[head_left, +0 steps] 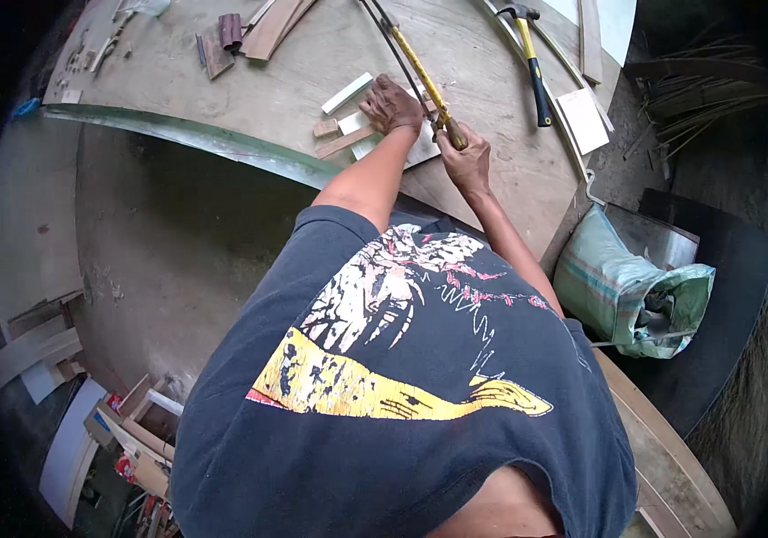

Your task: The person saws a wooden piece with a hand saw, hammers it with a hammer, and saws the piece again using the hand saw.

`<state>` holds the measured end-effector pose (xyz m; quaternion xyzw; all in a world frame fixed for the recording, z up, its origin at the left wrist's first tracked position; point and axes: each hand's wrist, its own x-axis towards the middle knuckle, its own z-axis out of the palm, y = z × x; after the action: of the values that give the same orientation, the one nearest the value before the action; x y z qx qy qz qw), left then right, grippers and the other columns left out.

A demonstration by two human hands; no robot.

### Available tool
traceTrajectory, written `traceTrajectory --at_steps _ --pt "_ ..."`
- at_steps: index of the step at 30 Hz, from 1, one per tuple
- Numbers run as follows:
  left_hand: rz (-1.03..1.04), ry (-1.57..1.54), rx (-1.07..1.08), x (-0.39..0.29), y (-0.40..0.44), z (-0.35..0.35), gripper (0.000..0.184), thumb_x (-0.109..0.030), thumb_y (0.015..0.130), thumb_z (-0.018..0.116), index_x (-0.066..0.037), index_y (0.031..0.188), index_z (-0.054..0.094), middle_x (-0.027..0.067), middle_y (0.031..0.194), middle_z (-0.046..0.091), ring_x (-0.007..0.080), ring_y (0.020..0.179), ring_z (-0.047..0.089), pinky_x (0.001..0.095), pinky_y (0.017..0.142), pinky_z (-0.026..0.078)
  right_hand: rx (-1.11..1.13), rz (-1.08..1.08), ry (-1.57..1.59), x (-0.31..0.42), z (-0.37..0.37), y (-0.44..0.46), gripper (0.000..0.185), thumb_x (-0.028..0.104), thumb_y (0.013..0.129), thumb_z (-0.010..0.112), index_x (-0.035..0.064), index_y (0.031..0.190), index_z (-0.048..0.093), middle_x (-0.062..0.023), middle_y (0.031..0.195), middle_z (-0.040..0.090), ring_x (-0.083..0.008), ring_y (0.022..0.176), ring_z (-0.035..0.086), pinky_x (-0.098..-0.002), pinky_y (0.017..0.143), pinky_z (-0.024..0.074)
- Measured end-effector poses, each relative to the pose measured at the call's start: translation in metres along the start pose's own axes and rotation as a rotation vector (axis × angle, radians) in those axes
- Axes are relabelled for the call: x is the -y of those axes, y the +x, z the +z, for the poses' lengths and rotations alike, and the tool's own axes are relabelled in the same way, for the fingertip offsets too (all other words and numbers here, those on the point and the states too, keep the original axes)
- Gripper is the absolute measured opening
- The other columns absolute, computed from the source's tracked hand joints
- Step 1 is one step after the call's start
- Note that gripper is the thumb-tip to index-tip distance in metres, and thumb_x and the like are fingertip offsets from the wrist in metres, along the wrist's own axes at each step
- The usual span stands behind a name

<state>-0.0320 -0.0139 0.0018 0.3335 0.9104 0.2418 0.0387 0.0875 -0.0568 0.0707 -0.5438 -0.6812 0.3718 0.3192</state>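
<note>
My right hand [468, 160] is closed round the near end of a hacksaw [417, 69] with a worn yellow frame, which points away over the wooden table [312, 76]. Just left of the saw, my left hand [392, 106] presses down with bent fingers on small wood pieces; what lies under its fingers is hidden. Beneath and beside it are a thin wooden strip [345, 142] and a pale board [422, 152]. A white strip [346, 93] and a small wood block [325, 127] lie left of that hand. The blade crosses close to the left hand's fingers.
A hammer [535, 79] with a yellow and black handle lies at the right, near a white rectangular piece [583, 120]. Wood offcuts [274, 29] sit at the far left. A green woven sack [619, 285] stands right of the table. The table's near edge [189, 132] runs below my left arm.
</note>
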Motion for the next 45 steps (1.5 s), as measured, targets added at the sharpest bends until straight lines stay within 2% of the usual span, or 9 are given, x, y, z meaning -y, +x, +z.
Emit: traceTrajectory --at_steps 9,11,14,17,26,36,38,41,45 --pt "0.016 0.047 0.013 0.002 0.003 0.007 0.024 -0.012 0.074 0.048 -0.008 0.098 0.047 0.0096 0.098 0.053 0.0243 0.097 0.047 0.0374 0.085 0.029 0.043 0.073 -0.039 -0.013 -0.032 -0.052 0.021 0.012 0.073 0.061 -0.0016 0.062 0.05 -0.0184 0.048 0.042 -0.0122 0.04 0.04 -0.0322 0.041 0.0349" --pt "0.011 0.034 0.042 -0.001 0.002 -0.001 0.023 -0.012 0.075 0.047 -0.008 0.098 0.047 0.0093 0.098 0.053 0.0243 0.098 0.047 0.0371 0.085 0.029 0.046 0.056 -0.036 -0.012 -0.026 -0.04 0.02 0.012 0.072 0.06 -0.0017 0.063 0.05 -0.0198 0.051 0.044 -0.0165 0.039 0.043 -0.0329 0.042 0.0357" --pt "0.02 0.062 0.027 0.001 0.002 0.002 0.023 -0.013 0.076 0.047 -0.008 0.098 0.047 0.009 0.097 0.054 0.0237 0.097 0.047 0.037 0.085 0.03 0.032 0.02 -0.046 -0.003 -0.018 -0.03 0.016 0.011 0.071 0.059 -0.0014 0.065 0.051 -0.0215 0.057 0.048 -0.0342 0.048 0.051 -0.0359 0.045 0.038" --pt "0.028 0.079 0.031 0.003 -0.001 0.002 0.023 -0.014 0.075 0.048 -0.008 0.097 0.046 0.0087 0.095 0.054 0.0234 0.096 0.048 0.0375 0.085 0.03 0.029 -0.037 -0.085 -0.001 -0.021 -0.032 0.017 0.012 0.071 0.06 -0.0009 0.065 0.051 -0.0213 0.057 0.048 -0.0336 0.047 0.051 -0.0362 0.045 0.0382" --pt "0.042 0.059 -0.024 0.008 0.002 0.018 0.019 -0.012 0.075 0.047 -0.01 0.094 0.047 0.0087 0.094 0.054 0.0247 0.095 0.049 0.0395 0.082 0.031 -0.016 0.058 0.017 -0.021 -0.02 -0.038 0.019 0.014 0.073 0.059 -0.0021 0.066 0.054 -0.0137 0.048 0.043 -0.0122 0.041 0.04 -0.0316 0.042 0.0357" --pt "0.006 0.056 -0.039 0.003 0.005 0.012 0.022 -0.013 0.074 0.048 -0.01 0.096 0.047 0.0081 0.093 0.054 0.0239 0.093 0.05 0.0388 0.081 0.031 -0.009 -0.018 -0.022 -0.007 -0.021 -0.033 0.017 0.014 0.074 0.059 -0.0018 0.068 0.056 -0.0144 0.05 0.044 -0.0094 0.045 0.041 -0.0316 0.043 0.0363" --pt "-0.074 0.088 0.193 0.0 0.007 0.002 0.034 -0.015 0.073 0.052 -0.008 0.106 0.046 0.01 0.103 0.054 0.0253 0.099 0.049 0.0396 0.086 0.03 0.029 0.112 0.017 -0.005 -0.034 -0.052 0.016 0.013 0.074 0.058 -0.0015 0.067 0.055 -0.0138 0.05 0.043 -0.0095 0.044 0.04 -0.0305 0.043 0.0358" --pt "-0.061 0.066 0.174 -0.004 0.006 -0.005 0.034 -0.015 0.073 0.052 -0.008 0.105 0.045 0.0102 0.104 0.053 0.0253 0.099 0.049 0.0396 0.086 0.031 0.02 0.139 0.015 -0.015 -0.035 -0.061 0.014 0.011 0.075 0.058 -0.001 0.068 0.055 -0.0123 0.049 0.041 -0.0078 0.045 0.039 -0.0293 0.042 0.0351" --pt "0.041 0.114 0.024 0.002 0.001 0.006 0.025 -0.015 0.073 0.052 -0.009 0.096 0.046 0.0096 0.092 0.054 0.0248 0.093 0.049 0.0382 0.08 0.031 0.006 0.032 -0.029 -0.007 -0.019 -0.04 0.016 0.012 0.073 0.06 -0.0009 0.066 0.053 -0.0184 0.051 0.046 -0.0229 0.041 0.048 -0.0336 0.043 0.037"
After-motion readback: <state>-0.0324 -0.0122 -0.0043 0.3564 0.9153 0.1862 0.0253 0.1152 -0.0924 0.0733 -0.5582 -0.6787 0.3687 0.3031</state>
